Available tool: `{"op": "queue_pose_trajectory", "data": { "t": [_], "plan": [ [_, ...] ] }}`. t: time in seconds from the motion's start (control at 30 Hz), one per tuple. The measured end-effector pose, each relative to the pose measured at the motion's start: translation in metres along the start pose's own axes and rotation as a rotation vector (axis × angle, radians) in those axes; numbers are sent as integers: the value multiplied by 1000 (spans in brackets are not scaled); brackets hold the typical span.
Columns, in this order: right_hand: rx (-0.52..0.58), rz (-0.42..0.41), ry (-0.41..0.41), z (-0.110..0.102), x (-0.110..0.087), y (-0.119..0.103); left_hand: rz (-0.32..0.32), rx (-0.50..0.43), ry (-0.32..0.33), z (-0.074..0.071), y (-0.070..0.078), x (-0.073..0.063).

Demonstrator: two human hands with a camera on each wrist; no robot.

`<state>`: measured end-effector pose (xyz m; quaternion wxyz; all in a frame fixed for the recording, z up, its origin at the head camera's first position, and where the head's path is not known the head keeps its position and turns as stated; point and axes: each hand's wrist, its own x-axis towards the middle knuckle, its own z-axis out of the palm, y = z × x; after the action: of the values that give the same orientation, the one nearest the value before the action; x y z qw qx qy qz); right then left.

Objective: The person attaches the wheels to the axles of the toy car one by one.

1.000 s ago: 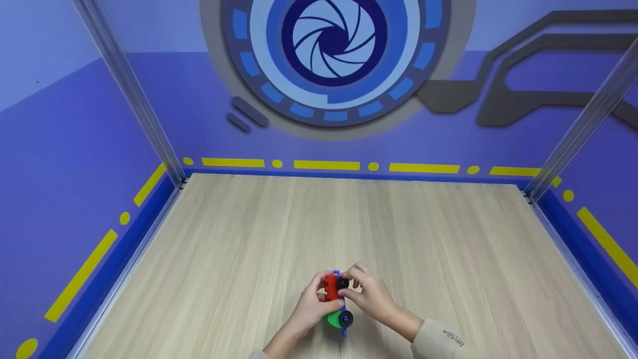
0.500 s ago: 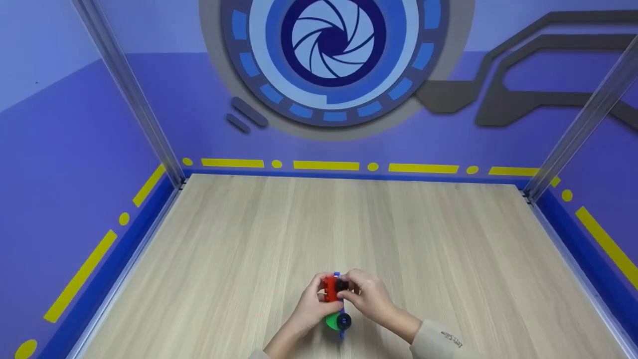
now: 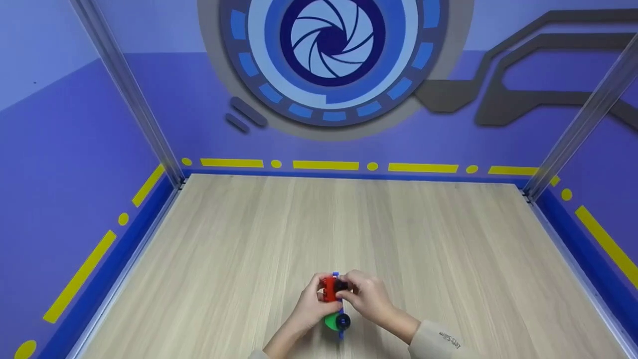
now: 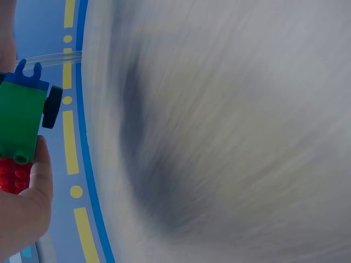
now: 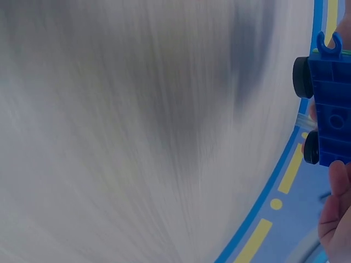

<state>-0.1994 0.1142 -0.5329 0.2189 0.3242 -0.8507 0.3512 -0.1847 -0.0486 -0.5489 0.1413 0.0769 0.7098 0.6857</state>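
My left hand point(image 3: 313, 305) grips a toy building-block car by its red brick point(image 3: 330, 290), thumb along the near side. A green brick point(image 4: 22, 118) sits beside the red one. The car's blue base point(image 5: 332, 109) has a hook at one end and faces the right hand, tipped on its side. Black wheels point(image 5: 302, 77) stand out from the base. At the car's far end my right hand point(image 3: 370, 297) pinches a black wheel point(image 3: 341, 284) between thumb and fingers. The nearer wheel point(image 3: 343, 321) shows below the left thumb. The left fingertips are mostly hidden behind the car.
Both hands are over the near middle of a wood-grain table point(image 3: 239, 249). Blue printed panels point(image 3: 164, 99) with yellow dashes enclose the back and sides. Metal posts point(image 3: 144, 109) rise at the two back corners.
The right fingers have drawn in closer round the far wheel, and that hand has dropped slightly. The car has turned a little in the left hand's hold.
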Motion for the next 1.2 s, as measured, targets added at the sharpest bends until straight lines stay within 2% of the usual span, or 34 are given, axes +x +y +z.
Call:
{"op": "queue_pose_trajectory", "data": {
  "t": [0.13,0.67,0.97,1.2],
  "plan": [
    [-16,16,-2,1,1,-1,10,6,-10,-2,-2,1],
    [-26,98,-29,2,6,-6,5,91,18,-4,-1,0],
    [17,163,-76,2,5,-5,-7,81,0,-1,22,-11],
    [64,227,-108,1,4,-5,4,107,3,-3,-2,-1]
  ]
}}
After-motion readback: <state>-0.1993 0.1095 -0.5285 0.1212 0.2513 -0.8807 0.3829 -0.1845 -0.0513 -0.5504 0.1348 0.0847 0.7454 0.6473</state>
